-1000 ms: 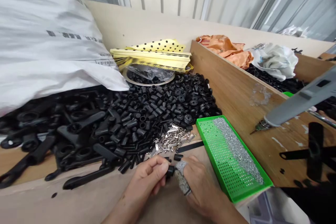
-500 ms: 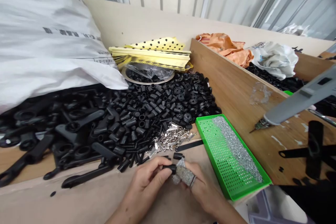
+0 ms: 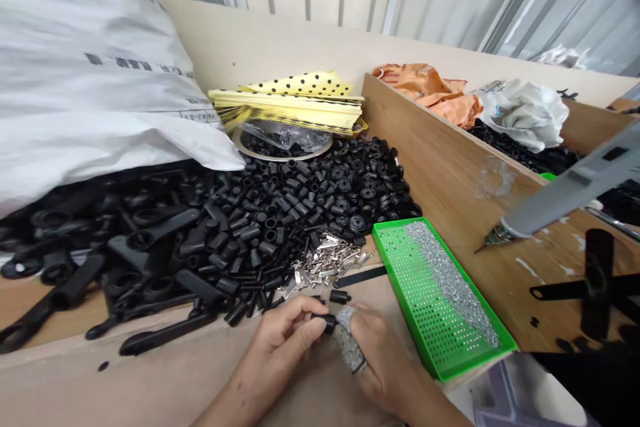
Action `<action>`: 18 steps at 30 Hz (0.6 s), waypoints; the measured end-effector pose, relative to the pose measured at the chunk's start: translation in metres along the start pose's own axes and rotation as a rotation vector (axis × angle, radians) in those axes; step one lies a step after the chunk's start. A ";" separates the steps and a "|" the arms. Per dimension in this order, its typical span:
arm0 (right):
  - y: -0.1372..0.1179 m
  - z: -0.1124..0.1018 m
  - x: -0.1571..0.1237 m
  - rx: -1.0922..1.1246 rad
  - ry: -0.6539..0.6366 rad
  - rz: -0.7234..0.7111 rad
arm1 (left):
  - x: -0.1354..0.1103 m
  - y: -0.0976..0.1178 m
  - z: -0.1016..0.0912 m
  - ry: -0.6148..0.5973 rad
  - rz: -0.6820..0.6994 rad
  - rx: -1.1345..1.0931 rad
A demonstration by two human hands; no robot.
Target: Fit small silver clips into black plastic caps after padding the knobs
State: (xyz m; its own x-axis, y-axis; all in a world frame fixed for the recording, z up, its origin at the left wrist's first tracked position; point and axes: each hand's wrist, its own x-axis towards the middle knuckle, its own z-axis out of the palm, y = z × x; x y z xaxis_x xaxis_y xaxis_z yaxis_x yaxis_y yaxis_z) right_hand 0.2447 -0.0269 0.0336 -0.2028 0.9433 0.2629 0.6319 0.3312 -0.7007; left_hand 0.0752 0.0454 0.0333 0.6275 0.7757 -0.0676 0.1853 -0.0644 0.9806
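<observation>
My left hand [image 3: 283, 347] pinches a short black plastic cylinder [image 3: 329, 323] between thumb and fingers. My right hand [image 3: 385, 353] is curled at the cylinder's right end, its fingers bent inward. Grey wrapping [image 3: 350, 347] covers at least one of its fingers; anything held inside is hidden. Just beyond the hands lies another black cylinder [image 3: 340, 297] on the brown work surface. Behind it are small shiny metal clips [image 3: 330, 263] in a heap, beside a large pile of black plastic cylinders [image 3: 265, 230].
Right of my hands, a green perforated tray [image 3: 405, 273] carries small silvery screws [image 3: 450, 280]. A grey electric screwdriver [image 3: 560, 203] points in from the right, above a wooden divider [image 3: 425, 147]. Black handle-shaped parts [image 3: 165, 340] lie left, below a white sack [image 3: 100, 80].
My right hand has turned, its knuckles now higher and its wrapped finger pointing more upward at the cylinder. My left hand keeps its pinch almost in place.
</observation>
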 end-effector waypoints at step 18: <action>-0.002 0.000 0.002 -0.138 -0.045 0.197 | 0.008 0.003 -0.004 0.008 0.172 0.259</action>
State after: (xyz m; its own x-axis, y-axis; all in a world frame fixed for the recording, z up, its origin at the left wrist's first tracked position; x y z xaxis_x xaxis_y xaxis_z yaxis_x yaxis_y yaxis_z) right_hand 0.2433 -0.0253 0.0356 -0.0969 0.9905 0.0980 0.7583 0.1372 -0.6373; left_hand 0.0776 0.0544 0.0365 0.6608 0.7441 0.0980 0.2641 -0.3528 0.8976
